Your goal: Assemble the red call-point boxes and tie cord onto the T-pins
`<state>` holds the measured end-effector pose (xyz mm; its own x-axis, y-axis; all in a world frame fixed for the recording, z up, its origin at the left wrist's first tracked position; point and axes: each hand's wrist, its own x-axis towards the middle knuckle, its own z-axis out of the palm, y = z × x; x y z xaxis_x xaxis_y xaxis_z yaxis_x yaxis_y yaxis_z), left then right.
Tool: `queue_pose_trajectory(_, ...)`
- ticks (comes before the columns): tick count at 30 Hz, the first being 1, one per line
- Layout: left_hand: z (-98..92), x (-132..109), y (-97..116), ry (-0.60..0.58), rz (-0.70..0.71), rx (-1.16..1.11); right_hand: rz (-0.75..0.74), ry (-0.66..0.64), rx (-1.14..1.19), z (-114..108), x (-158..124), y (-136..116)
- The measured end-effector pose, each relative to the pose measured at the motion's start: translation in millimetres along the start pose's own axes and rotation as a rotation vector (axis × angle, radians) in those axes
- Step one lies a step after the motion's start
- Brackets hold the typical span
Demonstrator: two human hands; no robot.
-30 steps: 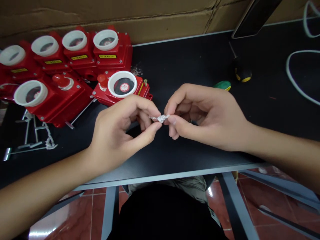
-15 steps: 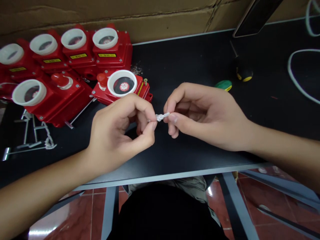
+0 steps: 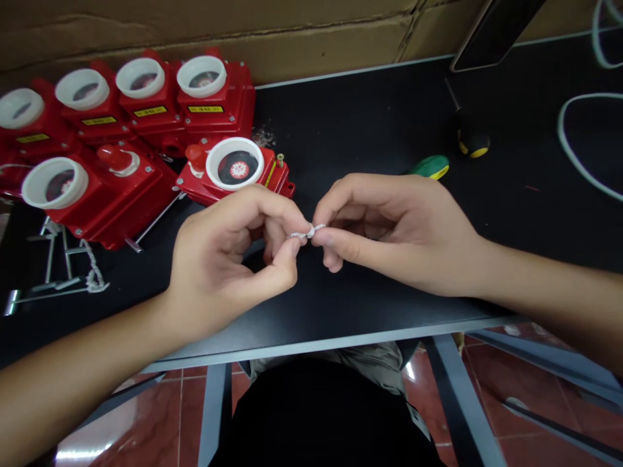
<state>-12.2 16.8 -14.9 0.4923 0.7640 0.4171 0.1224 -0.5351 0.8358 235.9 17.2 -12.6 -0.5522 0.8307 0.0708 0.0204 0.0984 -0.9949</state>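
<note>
A short white cord (image 3: 310, 231), with what looks like a knot in it, is stretched between my fingertips above the front of the black table. Thumb and forefinger of my left hand (image 3: 238, 259) pinch one end. On the other side my right hand (image 3: 394, 237) grips the cord the same way, its fingertips almost touching the left ones. Just behind the left hand lies a small red box (image 3: 195, 185) with a white ring (image 3: 209, 165) around a dark round window and a red button. Much of the cord is hidden by my fingers.
Several red boxes (image 3: 217, 126) with white rings crowd the back left. Metal rods with white cord (image 3: 95, 275) lie at the left. Behind my right hand are a green-handled tool (image 3: 431, 167) and a black-and-yellow screwdriver (image 3: 472, 141). A white cable (image 3: 567, 146) curves at the right.
My right hand has shifted slightly left and my fingertips are closer together. Less of the white cord shows between them. The view has moved a little.
</note>
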Motion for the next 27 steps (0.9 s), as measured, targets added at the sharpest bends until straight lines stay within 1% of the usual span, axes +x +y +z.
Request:
queue_pose_trajectory(4, -1.1, -0.5, 0.6, 0.035, 0.005, 0.075, -0.043, 0.017, 0.003, -1.5, -1.4, -0.8)
queue_pose_trajectory(7, -2.1, -1.5, 0.2, 0.037, 0.020, 0.095, -0.069, 0.026, -0.016, -2.5, -2.5, -0.8)
queue_pose_trajectory(14, -3.6, -2.4, 0.0, 0.013, 0.025, 0.124, -0.150, 0.142, -0.108, -3.4, -2.1, -2.7)
queue_pose_trajectory(18, -7.1, -1.9, -0.3, -0.023, 0.035, 0.107, -0.161, 0.153, -0.144, -3.4, -0.8, -2.9)
queue_pose_trajectory(21, -7.6, -1.7, -0.5, -0.018, 0.048, 0.120, -0.187, 0.172, -0.176, -3.5, -1.1, -3.2)
queue_pose_trajectory(25, -3.0, -3.9, 0.6, 0.012, -0.037, 0.131, -0.242, 0.198, -0.235, -3.1, -2.1, -4.0)
queue_pose_trajectory(27, -1.1, -5.4, 0.8, 0.007, -0.063, 0.134, -0.257, 0.201, -0.282, -2.6, -2.0, -4.2)
